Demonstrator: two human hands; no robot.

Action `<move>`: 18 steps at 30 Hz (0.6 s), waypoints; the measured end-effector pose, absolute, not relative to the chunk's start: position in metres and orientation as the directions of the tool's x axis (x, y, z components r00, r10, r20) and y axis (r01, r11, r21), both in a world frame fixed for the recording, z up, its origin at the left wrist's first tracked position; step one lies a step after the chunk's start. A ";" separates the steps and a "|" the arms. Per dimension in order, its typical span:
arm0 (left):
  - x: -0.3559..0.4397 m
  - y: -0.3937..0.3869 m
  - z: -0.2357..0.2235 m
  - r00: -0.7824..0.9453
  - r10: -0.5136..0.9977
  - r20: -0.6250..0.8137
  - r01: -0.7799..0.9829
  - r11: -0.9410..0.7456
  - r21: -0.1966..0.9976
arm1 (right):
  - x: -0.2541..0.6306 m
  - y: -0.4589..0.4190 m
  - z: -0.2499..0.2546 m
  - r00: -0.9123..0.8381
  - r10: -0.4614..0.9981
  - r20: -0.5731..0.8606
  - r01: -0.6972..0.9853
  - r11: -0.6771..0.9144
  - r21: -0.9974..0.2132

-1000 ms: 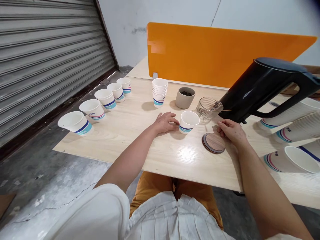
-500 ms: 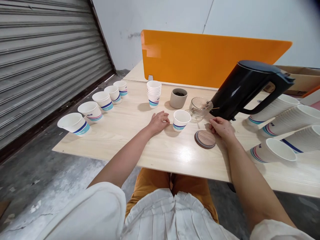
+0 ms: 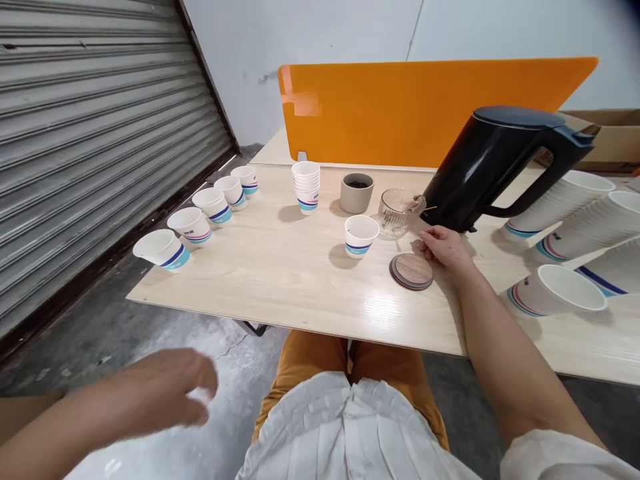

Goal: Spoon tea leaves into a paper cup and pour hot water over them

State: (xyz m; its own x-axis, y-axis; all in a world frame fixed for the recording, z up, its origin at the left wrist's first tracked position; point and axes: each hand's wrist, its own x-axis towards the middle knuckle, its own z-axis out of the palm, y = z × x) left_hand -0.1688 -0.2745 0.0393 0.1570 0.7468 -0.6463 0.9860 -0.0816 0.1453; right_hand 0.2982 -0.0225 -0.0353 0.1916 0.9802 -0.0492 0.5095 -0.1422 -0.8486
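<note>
My right hand (image 3: 443, 247) rests on the wooden table (image 3: 280, 273) with its fingers curled, beside a round wooden lid (image 3: 411, 271) and just in front of a black kettle (image 3: 493, 167). Whether it holds anything is hidden. A ribbed glass cup (image 3: 397, 212) stands between the kettle and a single white paper cup (image 3: 360, 235). My left hand (image 3: 173, 393) is off the table, low at the left over the floor, blurred by motion, holding nothing that I can see.
A row of several paper cups (image 3: 193, 225) lines the table's left edge. A stack of cups (image 3: 306, 185) and a grey pot of dark grains (image 3: 357, 192) stand near an orange divider (image 3: 425, 110). Long cup stacks (image 3: 575, 213) lie at right. A roller shutter is at left.
My left hand has left the single paper cup and swung back off the table, down to the left. The right hand has stayed by the wooden lid.
</note>
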 end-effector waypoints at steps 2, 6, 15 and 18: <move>-0.193 -0.293 0.044 0.018 0.698 -0.716 0.999 0.015 0.040 | 0.298 -0.023 -0.035 0.199 0.979 -0.047 0.507 -0.144 -0.850; -0.231 -0.280 0.035 0.173 0.910 -0.376 0.985 -0.161 0.063 | 0.299 -0.023 -0.038 0.220 0.974 -0.044 0.498 -0.151 -0.854; -0.154 -0.177 0.076 0.083 0.977 -0.199 0.948 -0.016 0.317 | 0.298 -0.024 -0.035 0.195 0.980 -0.040 0.507 -0.135 -0.851; -0.118 -0.129 0.085 0.164 0.980 -0.116 0.812 -0.067 0.579 | 0.298 -0.023 -0.034 0.192 0.980 -0.049 0.503 -0.141 -0.853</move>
State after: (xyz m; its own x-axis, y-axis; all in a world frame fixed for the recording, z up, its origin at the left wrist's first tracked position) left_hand -0.1183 -0.1289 0.0855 0.1640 0.9796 -0.1164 0.8123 -0.0671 0.5794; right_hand 0.2979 -0.0230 -0.0345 0.1917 0.9802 -0.0490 0.5027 -0.1410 -0.8529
